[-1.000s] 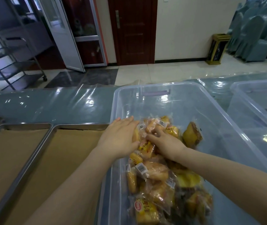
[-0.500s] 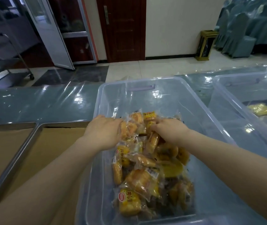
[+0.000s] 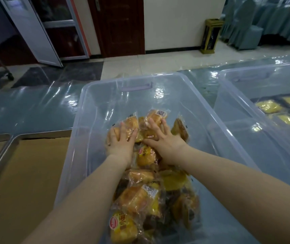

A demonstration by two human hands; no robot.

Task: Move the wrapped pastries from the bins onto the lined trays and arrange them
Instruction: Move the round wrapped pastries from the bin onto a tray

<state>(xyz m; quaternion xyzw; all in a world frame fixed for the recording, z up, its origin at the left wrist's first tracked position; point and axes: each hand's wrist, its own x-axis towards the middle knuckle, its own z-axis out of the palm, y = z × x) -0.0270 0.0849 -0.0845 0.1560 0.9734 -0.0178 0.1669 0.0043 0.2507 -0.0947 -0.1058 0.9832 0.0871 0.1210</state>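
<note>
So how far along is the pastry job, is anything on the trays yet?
Nothing looks done: the lined tray beside the bin shows only bare paper. In hand: the left hand and right hand both press on the wrapped pastries heaped in the clear bin; whether either has gripped one is unclear. Left: that whole heap, plus the yellow pastries in the second bin.

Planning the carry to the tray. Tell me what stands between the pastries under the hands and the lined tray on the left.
Only the clear bin's left wall. The left hand and right hand press on the wrapped pastries inside it, so they must lift over that rim. The lined tray beside it shows bare paper.
</note>
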